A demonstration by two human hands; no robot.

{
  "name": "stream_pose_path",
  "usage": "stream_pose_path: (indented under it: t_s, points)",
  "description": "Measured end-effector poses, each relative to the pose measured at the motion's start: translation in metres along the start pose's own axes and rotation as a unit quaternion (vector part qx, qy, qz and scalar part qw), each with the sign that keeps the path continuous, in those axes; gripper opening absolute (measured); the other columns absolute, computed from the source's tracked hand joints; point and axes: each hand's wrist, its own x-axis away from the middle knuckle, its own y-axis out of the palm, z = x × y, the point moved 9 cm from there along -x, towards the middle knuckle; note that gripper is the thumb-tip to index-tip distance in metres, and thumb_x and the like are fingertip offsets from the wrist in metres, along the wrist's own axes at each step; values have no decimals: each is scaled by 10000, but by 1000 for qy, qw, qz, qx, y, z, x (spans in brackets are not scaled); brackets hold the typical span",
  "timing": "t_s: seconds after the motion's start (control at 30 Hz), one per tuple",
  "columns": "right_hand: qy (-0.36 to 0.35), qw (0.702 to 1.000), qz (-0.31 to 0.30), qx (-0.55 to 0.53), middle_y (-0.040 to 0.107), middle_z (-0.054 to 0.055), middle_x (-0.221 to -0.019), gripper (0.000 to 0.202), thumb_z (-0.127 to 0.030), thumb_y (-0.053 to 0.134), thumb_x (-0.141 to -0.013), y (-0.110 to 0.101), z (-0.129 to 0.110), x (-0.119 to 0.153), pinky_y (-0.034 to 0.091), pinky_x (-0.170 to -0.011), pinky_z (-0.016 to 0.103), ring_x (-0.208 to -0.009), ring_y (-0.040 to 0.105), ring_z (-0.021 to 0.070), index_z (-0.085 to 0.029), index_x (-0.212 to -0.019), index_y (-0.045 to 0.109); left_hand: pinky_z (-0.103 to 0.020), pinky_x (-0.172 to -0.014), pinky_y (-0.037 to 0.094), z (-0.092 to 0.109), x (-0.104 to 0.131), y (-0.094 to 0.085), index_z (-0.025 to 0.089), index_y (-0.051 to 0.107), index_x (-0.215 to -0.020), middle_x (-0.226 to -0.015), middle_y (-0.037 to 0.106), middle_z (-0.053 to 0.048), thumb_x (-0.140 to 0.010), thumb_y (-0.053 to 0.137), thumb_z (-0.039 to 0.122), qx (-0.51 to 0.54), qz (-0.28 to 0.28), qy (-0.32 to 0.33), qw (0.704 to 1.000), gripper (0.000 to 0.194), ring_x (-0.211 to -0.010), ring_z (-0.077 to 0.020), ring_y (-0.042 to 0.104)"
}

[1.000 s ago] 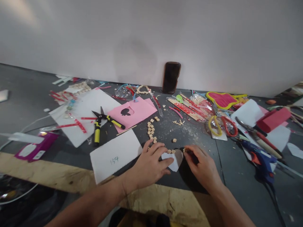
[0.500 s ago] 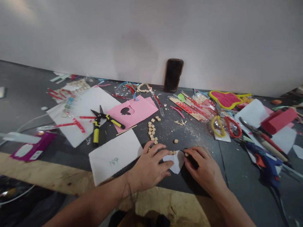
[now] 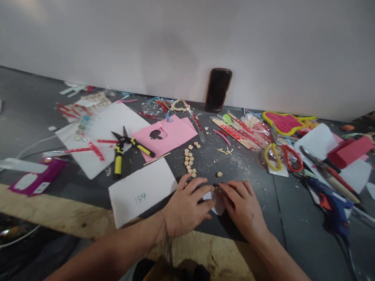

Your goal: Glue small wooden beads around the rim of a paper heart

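My left hand (image 3: pixel 187 207) rests on the table with its fingers spread, the fingertips on the left part of a small white paper piece (image 3: pixel 218 207). My right hand (image 3: pixel 244 207) reaches over the right side of that paper, thumb and fingers pressed together near its top edge. A small beige bead cluster is at its fingertips, mostly hidden. A curved row of beige clusters (image 3: pixel 189 159) runs up from my left fingers. One loose cluster (image 3: pixel 219 174) lies just above my right hand.
White card marked 154 (image 3: pixel 140 199), yellow-black pliers (image 3: pixel 118 156) and pink paper (image 3: pixel 172 136) lie left. A phone (image 3: pixel 218 89) leans on the wall. Red-tipped sticks (image 3: pixel 234 132), scissors (image 3: pixel 274 156) and a blue glue gun (image 3: pixel 335 207) lie right.
My right hand has moved left over the white paper, bringing its fingertips close to my left fingers. The cluster that was at its fingertips is now mostly hidden. My left hand stays in place.
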Motion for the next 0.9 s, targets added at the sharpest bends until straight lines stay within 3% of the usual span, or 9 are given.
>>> stream_pose_path:
  t_s: [0.9]
  points:
    - [20,999,-24,-21,656,68,-914,217,-252,484,-897,8,6,0,449,-777,372,-846,534,198,-219,-972,685,-533,-1041,174,-1,0,5,261,573,-1066,-1285,527,-11,-849,563,402,23,-21,-10,999,259,-1224,-257,363]
